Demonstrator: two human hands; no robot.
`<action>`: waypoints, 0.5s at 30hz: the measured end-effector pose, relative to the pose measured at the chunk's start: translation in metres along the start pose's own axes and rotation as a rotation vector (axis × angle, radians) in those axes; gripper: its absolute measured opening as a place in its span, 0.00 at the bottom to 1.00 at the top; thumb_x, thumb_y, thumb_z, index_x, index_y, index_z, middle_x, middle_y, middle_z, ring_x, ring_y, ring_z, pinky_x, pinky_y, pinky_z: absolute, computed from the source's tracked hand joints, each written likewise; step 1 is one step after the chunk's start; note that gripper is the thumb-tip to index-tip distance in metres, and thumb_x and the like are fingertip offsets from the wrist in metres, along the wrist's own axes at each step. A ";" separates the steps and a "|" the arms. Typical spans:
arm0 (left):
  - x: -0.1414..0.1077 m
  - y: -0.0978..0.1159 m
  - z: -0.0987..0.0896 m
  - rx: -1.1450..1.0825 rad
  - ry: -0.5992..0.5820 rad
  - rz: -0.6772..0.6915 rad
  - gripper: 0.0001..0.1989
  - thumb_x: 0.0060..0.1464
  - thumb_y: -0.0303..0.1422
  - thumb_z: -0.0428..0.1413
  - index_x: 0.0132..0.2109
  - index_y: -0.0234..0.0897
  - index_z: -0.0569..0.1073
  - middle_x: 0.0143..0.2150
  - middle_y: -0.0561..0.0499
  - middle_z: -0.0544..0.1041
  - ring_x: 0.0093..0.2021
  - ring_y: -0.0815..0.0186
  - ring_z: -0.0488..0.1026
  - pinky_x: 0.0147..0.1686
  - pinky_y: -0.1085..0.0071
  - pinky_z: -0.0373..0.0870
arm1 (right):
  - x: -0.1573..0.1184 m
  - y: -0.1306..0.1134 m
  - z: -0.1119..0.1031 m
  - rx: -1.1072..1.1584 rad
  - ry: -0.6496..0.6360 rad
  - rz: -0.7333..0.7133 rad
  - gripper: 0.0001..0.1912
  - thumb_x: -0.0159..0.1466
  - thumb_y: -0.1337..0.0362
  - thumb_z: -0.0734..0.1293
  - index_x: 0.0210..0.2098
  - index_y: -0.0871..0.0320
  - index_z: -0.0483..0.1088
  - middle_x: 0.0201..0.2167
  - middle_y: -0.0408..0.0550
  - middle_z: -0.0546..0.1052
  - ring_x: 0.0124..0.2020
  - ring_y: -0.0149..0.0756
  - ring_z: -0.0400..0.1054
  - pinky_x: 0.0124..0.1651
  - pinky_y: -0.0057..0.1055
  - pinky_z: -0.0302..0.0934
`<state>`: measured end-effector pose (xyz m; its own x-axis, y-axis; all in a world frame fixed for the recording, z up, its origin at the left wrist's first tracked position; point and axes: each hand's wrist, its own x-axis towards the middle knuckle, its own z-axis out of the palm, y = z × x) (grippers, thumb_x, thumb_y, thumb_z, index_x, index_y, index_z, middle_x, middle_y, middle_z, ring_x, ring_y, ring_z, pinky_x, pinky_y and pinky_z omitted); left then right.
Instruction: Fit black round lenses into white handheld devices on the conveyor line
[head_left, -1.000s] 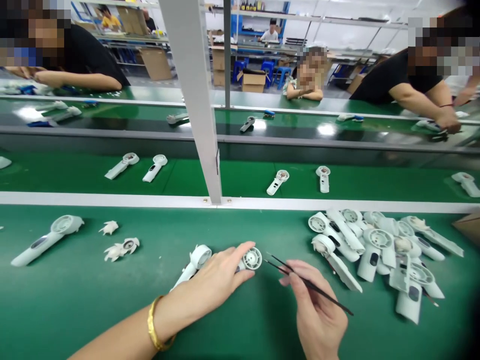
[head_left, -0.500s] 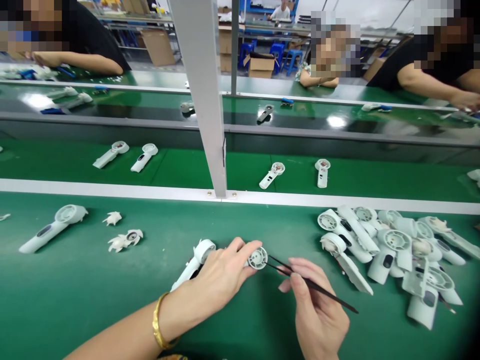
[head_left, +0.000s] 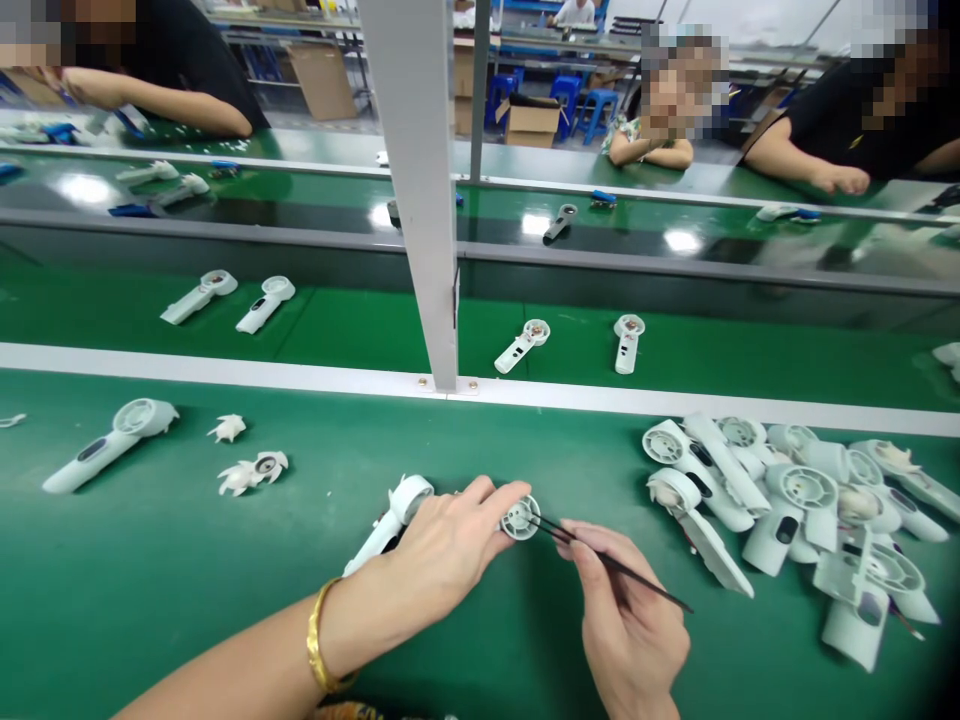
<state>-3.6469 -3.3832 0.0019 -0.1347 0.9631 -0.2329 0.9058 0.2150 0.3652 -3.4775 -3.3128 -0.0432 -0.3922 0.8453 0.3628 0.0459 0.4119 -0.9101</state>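
Observation:
My left hand (head_left: 457, 540) grips a pale handheld fan part, its round ribbed head (head_left: 520, 518) showing beyond the fingertips and the rest covered by my fingers. In my right hand (head_left: 634, 620) is a pair of black tweezers (head_left: 645, 580), held like a pen, with the tips over the inside of that round head. Whether the tips hold anything is too small to tell. Next to my left wrist lies another pale fan body (head_left: 386, 525), partly hidden by the hand.
Fan bodies lie piled (head_left: 787, 490) at the right. At left are one fan body (head_left: 112, 445) and several white fan blades (head_left: 251, 473). Behind a white rail (head_left: 337, 378), a green belt (head_left: 375, 320) carries fan halves. A grey post (head_left: 420, 200) rises ahead; people sit opposite.
The tweezers have moved left, their tips going from the rim to over the inside of the round head. The left hand keeps its grip. Fan halves on the belt have shifted left.

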 end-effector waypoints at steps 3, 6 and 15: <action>0.001 0.000 -0.001 -0.001 -0.012 0.001 0.22 0.61 0.37 0.50 0.60 0.49 0.55 0.44 0.51 0.71 0.33 0.62 0.75 0.31 0.67 0.72 | 0.002 0.000 -0.002 -0.038 0.003 -0.008 0.11 0.60 0.74 0.66 0.39 0.55 0.72 0.37 0.47 0.78 0.36 0.39 0.73 0.37 0.38 0.73; 0.002 0.000 -0.002 0.003 -0.002 0.010 0.22 0.61 0.37 0.50 0.60 0.50 0.56 0.43 0.51 0.71 0.33 0.63 0.75 0.31 0.69 0.71 | 0.003 0.001 -0.002 -0.066 0.000 -0.029 0.11 0.60 0.74 0.66 0.39 0.55 0.72 0.36 0.46 0.78 0.33 0.37 0.73 0.37 0.37 0.72; 0.004 0.002 -0.007 0.037 -0.034 0.003 0.21 0.61 0.37 0.50 0.60 0.49 0.56 0.43 0.52 0.72 0.33 0.61 0.75 0.29 0.68 0.72 | 0.006 0.001 0.000 -0.067 0.001 -0.054 0.12 0.59 0.76 0.66 0.39 0.55 0.72 0.37 0.45 0.78 0.34 0.37 0.74 0.37 0.36 0.72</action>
<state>-3.6479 -3.3775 0.0078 -0.1186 0.9577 -0.2623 0.9206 0.2050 0.3323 -3.4798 -3.3077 -0.0418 -0.3949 0.8217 0.4110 0.0865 0.4786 -0.8737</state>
